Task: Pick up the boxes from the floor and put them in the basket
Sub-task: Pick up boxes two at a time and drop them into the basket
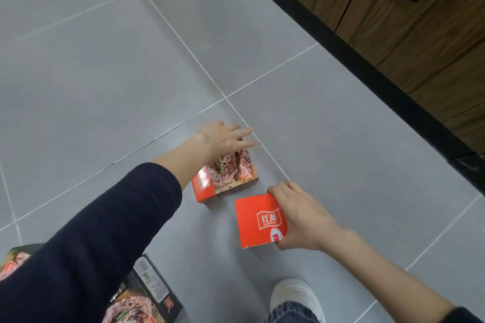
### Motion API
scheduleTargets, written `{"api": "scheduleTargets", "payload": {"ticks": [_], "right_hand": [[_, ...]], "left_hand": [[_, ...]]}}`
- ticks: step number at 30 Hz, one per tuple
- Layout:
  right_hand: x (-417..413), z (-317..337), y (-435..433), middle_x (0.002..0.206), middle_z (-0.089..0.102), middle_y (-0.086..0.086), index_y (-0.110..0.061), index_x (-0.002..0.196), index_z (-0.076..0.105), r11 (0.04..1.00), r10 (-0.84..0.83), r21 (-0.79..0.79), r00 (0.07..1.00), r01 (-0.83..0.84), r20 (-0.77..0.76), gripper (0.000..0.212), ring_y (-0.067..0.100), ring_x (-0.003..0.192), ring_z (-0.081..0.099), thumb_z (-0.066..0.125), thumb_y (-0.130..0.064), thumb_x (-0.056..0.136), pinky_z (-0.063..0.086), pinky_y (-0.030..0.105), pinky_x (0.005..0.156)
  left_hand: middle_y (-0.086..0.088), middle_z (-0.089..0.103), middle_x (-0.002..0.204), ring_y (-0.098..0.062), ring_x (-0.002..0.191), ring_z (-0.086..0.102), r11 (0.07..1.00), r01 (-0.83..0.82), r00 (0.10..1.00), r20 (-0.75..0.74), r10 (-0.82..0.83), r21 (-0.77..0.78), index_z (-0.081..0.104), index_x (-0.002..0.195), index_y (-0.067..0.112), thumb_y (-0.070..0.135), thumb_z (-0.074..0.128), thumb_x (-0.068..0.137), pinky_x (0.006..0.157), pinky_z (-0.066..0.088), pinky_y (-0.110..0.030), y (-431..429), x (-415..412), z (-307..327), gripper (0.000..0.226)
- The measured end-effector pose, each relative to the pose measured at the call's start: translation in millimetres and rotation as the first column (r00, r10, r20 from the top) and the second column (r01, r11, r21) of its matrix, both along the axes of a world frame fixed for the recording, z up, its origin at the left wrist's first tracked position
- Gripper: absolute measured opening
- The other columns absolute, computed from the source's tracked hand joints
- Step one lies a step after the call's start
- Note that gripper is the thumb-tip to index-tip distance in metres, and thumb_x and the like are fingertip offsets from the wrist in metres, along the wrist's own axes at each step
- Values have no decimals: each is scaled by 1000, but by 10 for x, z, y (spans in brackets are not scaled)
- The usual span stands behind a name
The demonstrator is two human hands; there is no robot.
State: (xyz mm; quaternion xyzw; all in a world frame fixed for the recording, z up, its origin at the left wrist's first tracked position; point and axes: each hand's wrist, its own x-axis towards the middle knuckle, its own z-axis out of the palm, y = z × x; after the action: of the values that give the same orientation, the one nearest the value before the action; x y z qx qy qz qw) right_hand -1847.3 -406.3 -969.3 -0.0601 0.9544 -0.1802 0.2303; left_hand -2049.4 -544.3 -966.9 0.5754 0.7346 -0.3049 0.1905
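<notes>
Two boxes lie on the grey tiled floor. A steak-picture box (227, 175) with orange sides sits in the middle; my left hand (225, 137) reaches over its far edge with fingers spread, touching its top corner. A plain orange box (258, 220) with a white logo is nearer to me, and my right hand (299, 217) grips its right side, thumb below and fingers above. No basket is in view.
More steak-picture boxes (143, 299) lie at the bottom left, partly hidden by my dark sleeve. My white shoe (296, 296) stands at the bottom centre. A wooden cabinet (420, 34) with a black plinth runs along the right.
</notes>
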Motion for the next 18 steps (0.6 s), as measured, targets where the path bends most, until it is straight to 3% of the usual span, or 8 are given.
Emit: {"api": "scheduleTargets", "payload": {"ticks": [2,4,6,9,14,16,18], "right_hand": [[5,-18,9,106,47,-4,-18,115,42,1000,1,-8,1000,-1,-5,71,15,95,41,72,-47,58,45,30,79],[4,-17,15,108,47,-4,-19,116,41,1000,7,-11,1000,-7,-12,71,16,97,42,72,-47,59,42,27,78],[-2,4,25,111,47,-3,-18,119,40,1000,13,-13,1000,-13,-18,72,17,101,43,72,-48,61,38,26,76],[6,29,30,114,47,-3,-18,121,39,1000,19,-5,1000,-19,-16,73,17,104,43,72,-48,63,34,25,74],[16,35,17,113,48,-3,-18,121,40,1000,0,-9,1000,0,-14,74,17,102,44,72,-46,60,33,25,71],[18,44,9,113,48,-4,-19,121,40,1000,-21,-8,1000,21,-11,75,17,102,44,72,-46,59,40,27,74],[12,52,0,113,48,-5,-19,122,40,999,-44,-16,999,44,0,76,17,104,43,72,-45,59,44,29,78]], "left_hand": [[-6,0,159,-22,145,12,992,61,998,12,-60,-110,5,149,24,17,63,86,108,32,-36,175,53,-71,86],[-9,26,152,-22,141,24,991,90,996,22,-89,-102,26,142,13,8,47,93,107,32,-35,269,95,-88,54],[-10,46,136,-24,132,38,990,119,993,16,-118,-69,38,130,7,8,53,89,106,32,-33,270,86,-60,44],[-7,55,125,-25,121,49,987,125,992,-15,-127,-101,44,122,10,28,78,69,107,32,-33,100,20,-39,66],[-5,53,117,-25,111,49,998,18,997,-70,-22,-62,42,118,9,48,74,69,99,37,-34,-430,24,108,69],[-5,54,108,-24,101,51,998,-38,994,-96,43,50,45,111,10,54,77,60,87,44,-34,-702,74,178,74],[-5,57,87,-23,77,56,978,-62,989,-118,87,199,52,90,10,55,86,33,64,48,-32,-966,165,243,80]]}}
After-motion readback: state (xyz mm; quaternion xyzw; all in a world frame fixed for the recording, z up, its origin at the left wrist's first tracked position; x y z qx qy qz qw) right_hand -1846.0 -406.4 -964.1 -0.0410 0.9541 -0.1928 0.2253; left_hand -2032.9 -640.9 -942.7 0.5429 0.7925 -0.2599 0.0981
